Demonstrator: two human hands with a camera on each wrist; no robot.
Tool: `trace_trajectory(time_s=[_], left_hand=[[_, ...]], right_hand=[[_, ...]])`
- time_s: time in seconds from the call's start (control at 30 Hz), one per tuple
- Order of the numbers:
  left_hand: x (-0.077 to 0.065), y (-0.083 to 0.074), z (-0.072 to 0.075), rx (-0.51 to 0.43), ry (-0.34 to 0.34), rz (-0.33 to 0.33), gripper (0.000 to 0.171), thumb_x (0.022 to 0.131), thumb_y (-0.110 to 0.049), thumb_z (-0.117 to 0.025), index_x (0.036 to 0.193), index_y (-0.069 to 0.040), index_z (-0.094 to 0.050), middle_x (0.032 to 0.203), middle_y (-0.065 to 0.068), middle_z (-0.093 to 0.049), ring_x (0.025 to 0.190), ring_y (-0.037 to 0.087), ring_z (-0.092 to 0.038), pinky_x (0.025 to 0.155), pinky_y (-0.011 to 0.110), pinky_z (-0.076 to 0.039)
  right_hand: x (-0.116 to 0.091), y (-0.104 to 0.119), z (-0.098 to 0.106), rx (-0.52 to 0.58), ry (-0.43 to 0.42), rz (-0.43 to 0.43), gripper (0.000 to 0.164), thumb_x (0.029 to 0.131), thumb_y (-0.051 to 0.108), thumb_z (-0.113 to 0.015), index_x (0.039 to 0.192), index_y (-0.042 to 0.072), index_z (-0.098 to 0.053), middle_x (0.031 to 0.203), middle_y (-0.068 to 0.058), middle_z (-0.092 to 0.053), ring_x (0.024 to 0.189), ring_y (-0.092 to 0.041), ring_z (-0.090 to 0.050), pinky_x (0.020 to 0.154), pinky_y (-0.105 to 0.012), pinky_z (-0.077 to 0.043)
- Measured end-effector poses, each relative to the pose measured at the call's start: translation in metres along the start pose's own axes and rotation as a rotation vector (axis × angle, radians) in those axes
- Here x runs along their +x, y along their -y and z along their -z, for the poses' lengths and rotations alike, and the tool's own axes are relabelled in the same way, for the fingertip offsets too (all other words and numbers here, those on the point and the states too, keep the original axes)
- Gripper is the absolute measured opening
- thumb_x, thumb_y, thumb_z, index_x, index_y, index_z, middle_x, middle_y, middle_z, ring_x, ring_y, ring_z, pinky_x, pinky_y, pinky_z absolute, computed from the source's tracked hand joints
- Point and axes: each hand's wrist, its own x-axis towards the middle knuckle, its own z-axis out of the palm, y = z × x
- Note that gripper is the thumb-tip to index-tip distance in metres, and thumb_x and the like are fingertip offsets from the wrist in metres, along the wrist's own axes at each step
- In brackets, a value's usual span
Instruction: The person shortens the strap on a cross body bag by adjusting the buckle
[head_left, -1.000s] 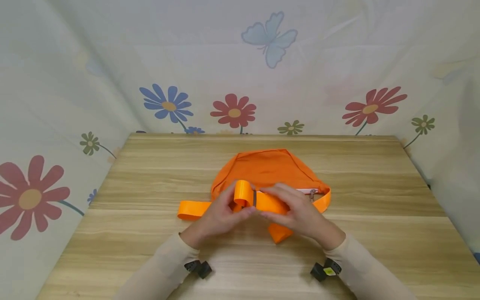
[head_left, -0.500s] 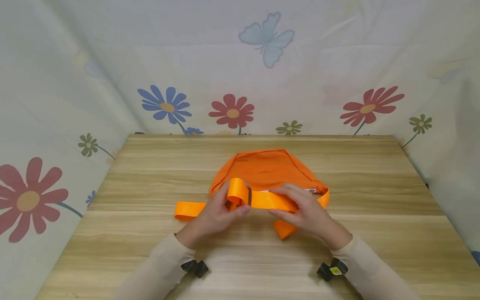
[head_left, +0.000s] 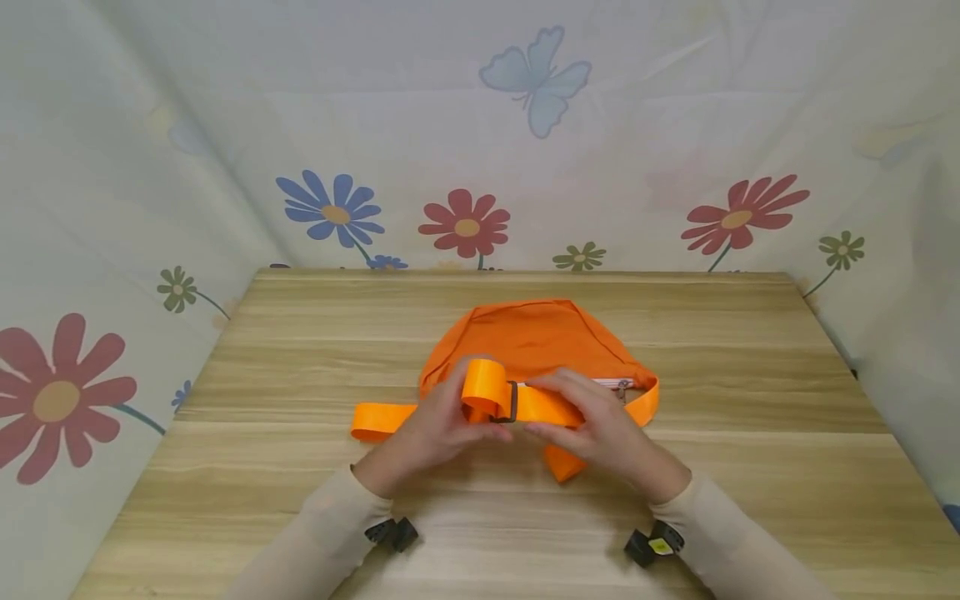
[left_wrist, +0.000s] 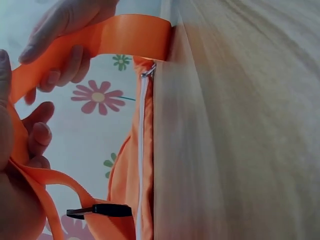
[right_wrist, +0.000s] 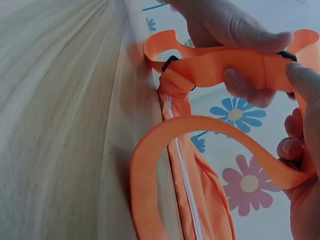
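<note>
An orange waist bag (head_left: 528, 337) lies on the table, its white zipper (left_wrist: 141, 150) facing the person. In front of it both hands have its orange webbing strap (head_left: 547, 406) raised. My left hand (head_left: 433, 429) holds the strap beside a dark strap slider (head_left: 513, 402), thumb on the near side and fingers behind. A loop of webbing (head_left: 483, 382) curls up from the slider over this hand. My right hand (head_left: 603, 429) grips the strap to the right of the slider between thumb and fingers. The right wrist view shows the strap stretched between both hands.
A second black slider (left_wrist: 112, 210) sits on the strap near the bag's end. One strap fold (head_left: 380, 421) lies left on the wooden table (head_left: 300, 333), and a strap tail (head_left: 562, 464) hangs under the right hand. Flower-printed cloth (head_left: 360, 100) surrounds the table.
The hands drew apart along the strap half a second ago, and now the right hand is back nearer the left. The slider has shifted slightly right and turned, showing more of its frame.
</note>
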Motion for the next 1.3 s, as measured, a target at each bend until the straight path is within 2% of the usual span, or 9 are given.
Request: trace_trajectory(time_s=[0.07,0.2,0.43,0.6,0.77,0.83,0.97,1.13,1.3], left_hand=[[0.002,-0.002,0.002,0.040,0.021,0.017,0.085,0.080,-0.043,-0.086,0.145,-0.007,-0.043,0.131,0.006,-0.064,0.114,0.019,-0.063,0.107,0.036,-0.057],[0.004,-0.006,0.003,0.120,0.061,0.044,0.090,0.076,-0.036,-0.094,0.147,-0.008,-0.046,0.130,0.003,-0.067,0.115,0.018,-0.066,0.109,0.038,-0.058],[0.008,-0.005,0.002,0.173,0.111,-0.010,0.093,0.072,-0.031,-0.098,0.148,-0.008,-0.049,0.129,0.000,-0.071,0.114,0.016,-0.070,0.109,0.036,-0.058],[0.007,-0.005,0.005,0.212,0.138,-0.007,0.075,0.074,-0.037,-0.096,0.136,-0.013,-0.060,0.120,-0.005,-0.074,0.105,0.012,-0.070,0.102,0.032,-0.061],[0.003,-0.002,0.011,0.308,0.151,-0.027,0.056,0.079,-0.042,-0.094,0.120,-0.015,-0.068,0.099,-0.005,-0.071,0.088,0.012,-0.064,0.083,0.026,-0.059],[-0.001,0.000,0.015,0.340,0.145,0.001,0.055,0.080,-0.042,-0.093,0.121,-0.015,-0.070,0.100,-0.004,-0.073,0.089,0.013,-0.064,0.082,0.028,-0.059],[-0.010,0.005,0.027,0.416,0.126,0.078,0.060,0.083,-0.044,-0.092,0.133,-0.016,-0.072,0.118,-0.004,-0.078,0.097,0.013,-0.069,0.092,0.034,-0.062],[-0.023,0.012,0.044,0.420,0.112,0.180,0.056,0.085,-0.046,-0.091,0.132,-0.021,-0.073,0.117,-0.007,-0.077,0.095,0.013,-0.067,0.092,0.038,-0.062],[-0.035,0.019,0.061,0.387,0.114,0.259,0.056,0.087,-0.044,-0.090,0.133,-0.018,-0.073,0.124,-0.002,-0.077,0.108,0.020,-0.070,0.102,0.047,-0.061]], right_hand=[[0.002,0.002,-0.001,-0.006,-0.007,-0.004,0.056,0.085,0.015,-0.093,0.136,0.011,-0.069,0.126,-0.003,-0.074,0.103,-0.016,-0.069,0.085,-0.028,-0.060],[0.004,0.004,-0.002,-0.022,0.001,-0.014,0.061,0.083,0.018,-0.094,0.138,0.012,-0.069,0.127,-0.002,-0.074,0.101,-0.015,-0.068,0.082,-0.027,-0.060],[0.004,0.003,-0.003,-0.063,0.014,0.012,0.054,0.086,0.023,-0.093,0.134,0.012,-0.070,0.114,0.000,-0.072,0.089,-0.010,-0.062,0.073,-0.024,-0.056],[0.002,0.001,-0.005,-0.057,0.007,0.027,0.055,0.082,0.016,-0.096,0.130,0.010,-0.070,0.113,-0.002,-0.072,0.090,-0.012,-0.064,0.076,-0.026,-0.059],[0.001,-0.002,-0.004,-0.012,-0.015,0.038,0.056,0.079,0.008,-0.095,0.129,0.007,-0.070,0.115,-0.006,-0.075,0.093,-0.016,-0.069,0.079,-0.029,-0.062],[0.001,-0.003,-0.001,0.013,-0.024,0.028,0.056,0.078,0.006,-0.095,0.128,0.008,-0.071,0.116,-0.006,-0.076,0.094,-0.017,-0.070,0.080,-0.028,-0.062],[-0.001,-0.007,0.004,0.051,-0.039,0.007,0.056,0.077,0.005,-0.096,0.127,0.010,-0.072,0.118,-0.007,-0.077,0.097,-0.018,-0.072,0.085,-0.024,-0.062],[-0.004,-0.012,0.008,0.050,-0.042,-0.001,0.056,0.076,0.005,-0.096,0.126,0.010,-0.072,0.117,-0.008,-0.077,0.093,-0.015,-0.071,0.080,-0.022,-0.060],[-0.005,-0.013,0.009,0.060,-0.042,-0.007,0.055,0.076,0.004,-0.096,0.126,0.009,-0.072,0.116,-0.007,-0.077,0.090,-0.013,-0.069,0.075,-0.023,-0.059]])
